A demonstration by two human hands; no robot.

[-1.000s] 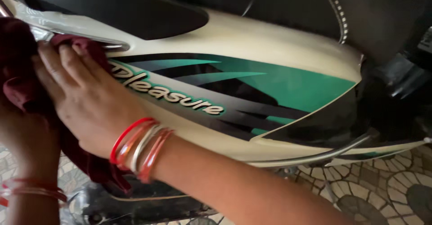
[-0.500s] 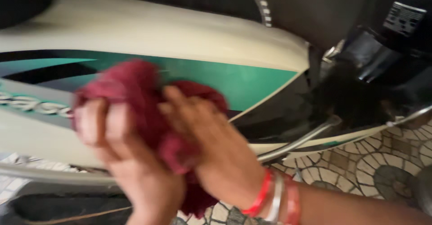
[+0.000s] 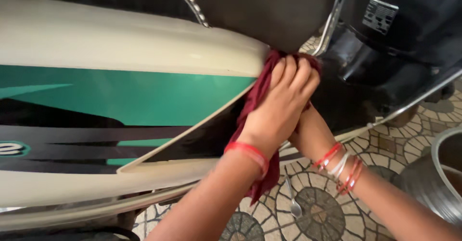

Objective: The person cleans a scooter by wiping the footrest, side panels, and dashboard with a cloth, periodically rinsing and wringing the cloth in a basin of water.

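My left hand point(image 3: 281, 104), with a red band at the wrist, presses a maroon cloth point(image 3: 255, 108) against the front end of a scooter's cream and teal side panel point(image 3: 144, 58), just under the black seat point(image 3: 260, 10). The cloth's loose end hangs down below my left wrist. My right hand point(image 3: 306, 125), with several red and white bangles on its wrist, reaches in from the lower right. It lies under my left hand, its fingers hidden.
Black plastic bodywork and a chrome rail point(image 3: 414, 101) lie to the right of my hands. On the patterned tile floor point(image 3: 380, 147) lies a metal spoon point(image 3: 293, 205). A steel vessel point(image 3: 433, 188) stands at the right edge.
Both hands and the cloth have moved along the panel from its lettered middle to its front end by the seat. My left hand now lies over my right.
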